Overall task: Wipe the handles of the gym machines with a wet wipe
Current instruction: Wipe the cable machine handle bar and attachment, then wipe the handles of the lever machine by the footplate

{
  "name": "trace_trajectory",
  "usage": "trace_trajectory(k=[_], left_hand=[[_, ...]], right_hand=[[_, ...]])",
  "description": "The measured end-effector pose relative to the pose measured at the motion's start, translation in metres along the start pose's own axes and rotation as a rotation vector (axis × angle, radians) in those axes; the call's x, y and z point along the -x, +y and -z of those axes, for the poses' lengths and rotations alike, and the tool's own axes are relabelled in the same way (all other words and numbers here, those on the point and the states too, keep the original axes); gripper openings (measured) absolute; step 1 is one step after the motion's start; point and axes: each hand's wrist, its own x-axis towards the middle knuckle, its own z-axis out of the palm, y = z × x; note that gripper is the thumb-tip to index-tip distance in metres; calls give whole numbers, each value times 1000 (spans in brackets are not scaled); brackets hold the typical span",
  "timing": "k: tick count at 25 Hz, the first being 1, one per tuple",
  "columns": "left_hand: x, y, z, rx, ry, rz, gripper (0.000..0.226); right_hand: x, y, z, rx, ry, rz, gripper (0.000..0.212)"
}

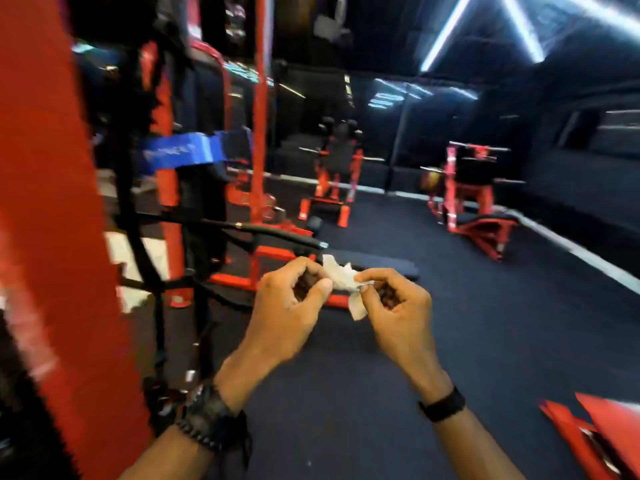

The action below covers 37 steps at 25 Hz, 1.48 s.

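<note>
A crumpled white wet wipe (341, 280) is stretched between both hands in the middle of the view. My left hand (287, 306) pinches its left end with thumb and fingers. My right hand (394, 306) pinches the right end, a corner of the wipe hanging below the fingers. Just above and left of my hands a black bar handle (277, 233) with a metal end juts out from a red and black machine (166, 188). The hands are apart from that handle. The picture is motion-blurred.
A wide red upright (45, 220) fills the left edge. A blue band (180, 152) hangs on the machine's frame. A black bench pad (384, 266) lies behind my hands. Red benches stand at the back centre (332, 181) and back right (471, 199). Red metal parts (595, 434) lie bottom right. Dark floor spreads ahead.
</note>
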Motion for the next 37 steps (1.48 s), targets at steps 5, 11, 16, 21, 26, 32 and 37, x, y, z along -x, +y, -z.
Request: trace_trajectory(k=[5,11,16,21,26,32,37], left_hand=[[-5,7,-210,108,-286,51,6],[36,63,-436,359,-640,35,7],[86,97,-573,490,-902,-3,6],[69,109,-694,572,-978,-26,9],[26,126,-804,625,-1019,-24,10],[53,156,-955,649,-1161,30,8],[91,187,-1077,655,-1195,46,8]], right_hand=[[29,90,191,308,211,-141,31],[99,111,391,630,518,-361,20],[148,129,495,784,785,-477,22],[133,176,576,830,896,-489,21],[91,229,660,864,866,-504,24],[99,292,765,872,998,-506,28],[121,339,887,817,1051,-504,28]])
